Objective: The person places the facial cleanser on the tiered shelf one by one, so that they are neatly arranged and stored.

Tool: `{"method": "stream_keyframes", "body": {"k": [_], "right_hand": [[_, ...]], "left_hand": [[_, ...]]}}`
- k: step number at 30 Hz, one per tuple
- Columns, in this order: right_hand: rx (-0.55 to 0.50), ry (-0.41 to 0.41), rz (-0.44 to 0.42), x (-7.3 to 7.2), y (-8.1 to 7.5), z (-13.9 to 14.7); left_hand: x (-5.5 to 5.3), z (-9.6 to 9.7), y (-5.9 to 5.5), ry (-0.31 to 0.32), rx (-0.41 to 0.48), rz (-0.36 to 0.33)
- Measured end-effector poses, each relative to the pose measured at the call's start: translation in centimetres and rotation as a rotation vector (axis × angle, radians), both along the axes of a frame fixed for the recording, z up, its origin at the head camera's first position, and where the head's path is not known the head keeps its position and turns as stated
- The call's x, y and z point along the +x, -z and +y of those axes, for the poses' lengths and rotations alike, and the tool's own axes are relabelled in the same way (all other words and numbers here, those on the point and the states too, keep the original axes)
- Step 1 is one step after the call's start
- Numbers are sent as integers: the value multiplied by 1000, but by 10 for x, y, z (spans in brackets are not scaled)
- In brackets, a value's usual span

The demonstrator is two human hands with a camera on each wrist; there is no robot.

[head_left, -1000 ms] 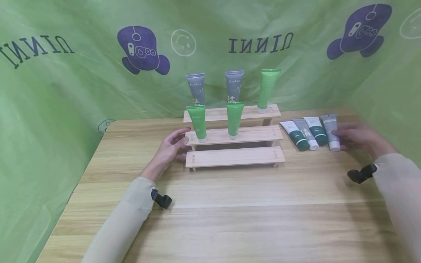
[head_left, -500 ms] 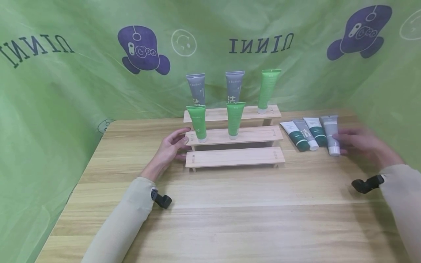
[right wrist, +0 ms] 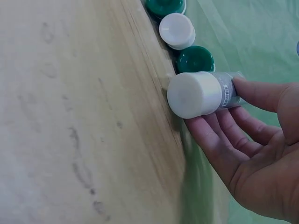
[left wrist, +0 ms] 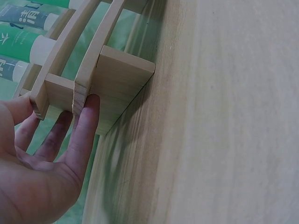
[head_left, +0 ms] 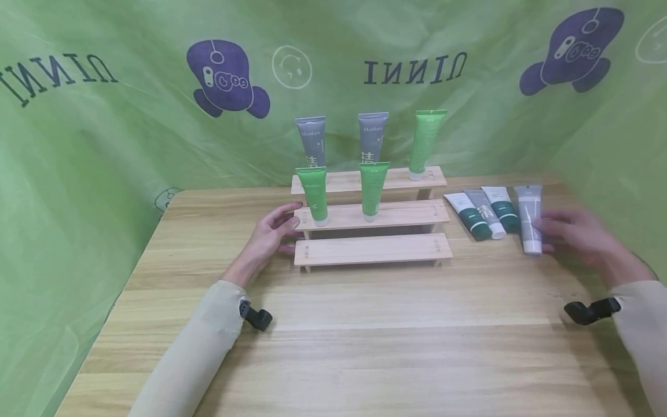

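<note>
Grey and white-capped, the squeeze tube is pinched between the thumb and fingers of the right hand, just right of the green-and-white tube; whether it is clear of the tabletop cannot be told. Well apart, the left end of the three-tier wooden stand is gripped by the left hand. The squeeze tube is best pinched lightly, and the stand steadied, lest the upright tubes be toppled.
</note>
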State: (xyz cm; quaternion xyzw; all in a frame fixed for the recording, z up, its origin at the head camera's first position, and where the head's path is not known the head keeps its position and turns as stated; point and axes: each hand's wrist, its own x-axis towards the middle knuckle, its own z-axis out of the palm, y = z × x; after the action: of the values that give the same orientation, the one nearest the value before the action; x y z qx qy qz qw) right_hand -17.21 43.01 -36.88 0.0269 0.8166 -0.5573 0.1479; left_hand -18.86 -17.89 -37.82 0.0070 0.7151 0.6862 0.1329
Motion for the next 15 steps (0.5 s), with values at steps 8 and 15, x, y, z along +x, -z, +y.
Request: {"method": "stream_keyframes", "body": {"k": [8,15], "right_hand": [[-9,13,28,12,4,-3],[-101,54,53,24,6,-5]], "left_hand": [[0,0,2,-3,2,-1],[0,0,1,-3,3,0]]}}
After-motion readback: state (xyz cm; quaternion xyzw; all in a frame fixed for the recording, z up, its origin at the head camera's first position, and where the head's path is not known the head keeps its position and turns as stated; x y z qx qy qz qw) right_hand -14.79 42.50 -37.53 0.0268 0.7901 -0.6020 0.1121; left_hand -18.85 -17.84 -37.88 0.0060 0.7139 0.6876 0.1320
